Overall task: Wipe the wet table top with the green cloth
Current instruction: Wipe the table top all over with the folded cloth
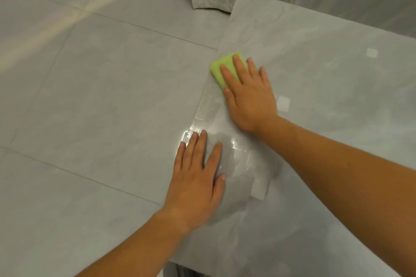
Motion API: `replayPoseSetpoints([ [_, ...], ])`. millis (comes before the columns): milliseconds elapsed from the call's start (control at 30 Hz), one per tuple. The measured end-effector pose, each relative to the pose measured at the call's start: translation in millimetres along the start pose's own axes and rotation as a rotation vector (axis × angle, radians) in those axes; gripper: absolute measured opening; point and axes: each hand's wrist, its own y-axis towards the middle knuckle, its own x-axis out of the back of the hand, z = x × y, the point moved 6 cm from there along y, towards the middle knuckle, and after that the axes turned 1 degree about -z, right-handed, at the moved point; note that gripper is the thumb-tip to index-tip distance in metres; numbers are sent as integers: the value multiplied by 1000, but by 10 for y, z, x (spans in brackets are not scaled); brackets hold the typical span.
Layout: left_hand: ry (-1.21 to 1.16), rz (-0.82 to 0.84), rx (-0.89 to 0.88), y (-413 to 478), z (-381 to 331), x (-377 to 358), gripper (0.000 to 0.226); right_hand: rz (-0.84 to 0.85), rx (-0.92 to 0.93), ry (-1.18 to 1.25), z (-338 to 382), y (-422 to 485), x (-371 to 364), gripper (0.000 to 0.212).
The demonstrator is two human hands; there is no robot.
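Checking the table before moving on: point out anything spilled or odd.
A water puddle glints along the table top edge, between the left hand resting flat and the right hand pressing the green cloth. Nothing else stands out.

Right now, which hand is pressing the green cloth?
The right hand, fingers flat on the cloth. The left hand rests flat on the bare, wet table.

Fuzzy green cloth [227, 65] on a smooth, glossy wet table top [315, 74]; glossy tiled floor [101, 96]
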Motion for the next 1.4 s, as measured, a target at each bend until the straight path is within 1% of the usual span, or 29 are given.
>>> replayPoseSetpoints([
  [67,1,8,-13,-41,20,3,61,19,234,-46,238,-377,-103,53],
  [133,-4,7,-5,-72,50,22,60,94,461,-59,309,-712,-116,51],
  [167,-3,8,-2,-92,59,29,60,124,522,-73,265,-698,-93,51],
  [200,8,12,-4,-107,65,27,61,119,530,-98,189,-572,-58,51],
  [233,22,21,-13,-123,69,15,61,94,467,-108,86,-381,-29,52],
  [333,48,48,-12,-164,91,-17,63,25,54,-49,-302,128,93,52],
  [367,48,49,-8,-160,92,-14,63,12,-30,-28,-322,136,102,52],
  [400,41,58,-7,-160,85,-10,64,1,-40,-28,-266,49,88,51],
  [433,38,71,-7,-166,81,-11,64,-2,24,-38,-166,-118,57,51],
  [533,56,90,0,-164,79,2,65,93,364,-33,70,-813,-47,51],
  [567,56,96,5,-170,79,10,65,143,427,-37,38,-946,-50,51],
  [600,52,97,8,-182,76,15,65,168,444,-47,-53,-964,-18,51],
  [633,44,94,6,-197,65,19,64,152,404,-68,-178,-887,28,52],
  [667,35,87,1,-223,51,22,63,112,309,-80,-321,-758,75,53],
  [767,29,55,-6,-361,38,13,60,-1,-99,-28,-629,-352,200,54],
  [800,33,47,-6,-412,42,3,59,-18,-180,-1,-602,-336,197,53],
  [833,37,49,-10,-463,47,-14,59,-28,-205,2,-520,-401,166,53],
  [867,39,60,-17,-514,51,-36,59,-38,-171,-9,-403,-561,107,54],
  [900,41,69,-25,-555,56,-52,59,-33,-82,-19,-249,-797,44,54],
  [1000,46,64,-31,-613,88,-60,60,72,295,-43,56,-1620,-118,52],
  [1033,49,64,-32,-630,98,-62,60,91,366,-51,-2,-1747,-126,52],
  [1067,52,64,-36,-650,106,-66,61,92,351,-52,-106,-1788,-110,52],
  [1100,56,65,-40,-673,115,-73,61,75,245,-39,-223,-1777,-77,53],
  [1167,63,68,-35,-732,127,-83,62,3,-68,13,-357,-1771,-11,53],
  [1200,64,67,-33,-756,128,-86,62,-35,-187,35,-312,-1823,-11,54],
  [1233,61,68,-35,-780,119,-90,63,-60,-238,34,-190,-1913,-39,55],
  [1267,54,72,-38,-806,108,-94,63,-66,-212,31,-9,-2018,-92,55],
  [1333,45,80,-36,-855,101,-94,63,-27,4,45,402,-2185,-210,55],
  [1400,53,86,-32,-897,113,-96,63,19,198,34,619,-2026,-236,55],
])
